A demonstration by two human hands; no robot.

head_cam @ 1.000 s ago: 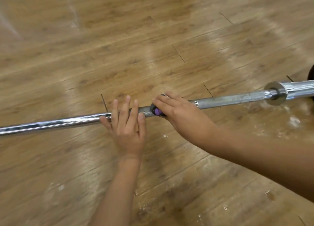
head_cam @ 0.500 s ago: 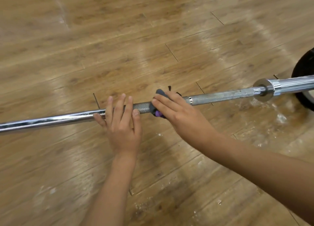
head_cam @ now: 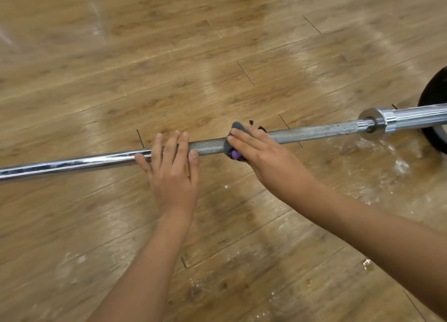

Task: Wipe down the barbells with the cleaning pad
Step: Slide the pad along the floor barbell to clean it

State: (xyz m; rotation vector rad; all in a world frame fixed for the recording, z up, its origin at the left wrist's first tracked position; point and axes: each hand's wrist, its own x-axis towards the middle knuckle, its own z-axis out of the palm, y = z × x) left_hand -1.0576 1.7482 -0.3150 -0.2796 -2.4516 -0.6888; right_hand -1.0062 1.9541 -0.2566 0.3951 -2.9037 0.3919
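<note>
wooden plank flooring fills the whole view, and nearest the camera it is marked by white dusty scuffs. two bare forearms are seen reaching forward over these planks from the lower edge.

the left hand is laid palm down on the barbell. its fingers are kept straight and close together across the shaft, at the spot where smooth shiny chrome gives way to grey knurling. the bar is touched by this hand rather than clasped.

the barbell is stretched across the frame from the left edge to the right edge, low over the floor. whether it rests on the planks cannot be told.

just to the right, with a short stretch of bare knurling left between the hands, the right hand is curled over the cleaning pad. the pad is grey, with a purple part showing under the fingers. it is wrapped around the shaft and held against it from above. the thumb is hidden.

farther to the right the shaft is seen dull and speckled, and it is met by a metal collar and a thicker, bright sleeve. a black weight plate is cut off by the right edge behind the sleeve. a pale smear is seen on the floor below the collar.

beyond the bar, more planks are shown, slightly blurred and crossed by soft patches of glare.
</note>
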